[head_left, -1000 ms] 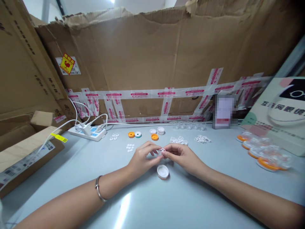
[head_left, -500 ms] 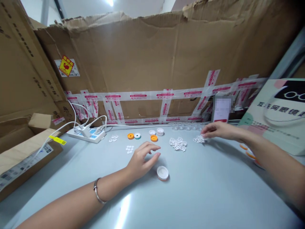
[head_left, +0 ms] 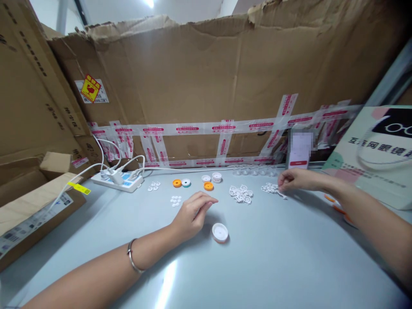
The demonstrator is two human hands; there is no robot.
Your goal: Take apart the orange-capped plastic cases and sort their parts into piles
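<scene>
My right hand (head_left: 289, 180) reaches over a small pile of white lacy plastic pieces (head_left: 269, 187) at the back right. Its fingertips pinch one thin white piece (head_left: 282, 195) at the pile's edge; most of that piece is hidden. My left hand (head_left: 193, 213) hovers over the middle of the table, fingers and thumb drawn together with nothing visible in them. Just to its right lies a round white cap with an orange underside (head_left: 219, 232). Between the hands, farther back, is a larger pile of openwork white pieces (head_left: 241, 194).
Orange and white round parts (head_left: 208, 186) stand at the back, with several small white discs (head_left: 175, 201) left of them. A power strip (head_left: 117, 181) with cables sits at the back left. A phone (head_left: 298, 150) leans by the cardboard wall (head_left: 193, 86); orange-rimmed parts (head_left: 339, 207) lie behind my right forearm.
My right hand has shifted slightly right and lower on the small pile, its fingers bent downward. The left thumb and fingers have closed together from a spread position.
</scene>
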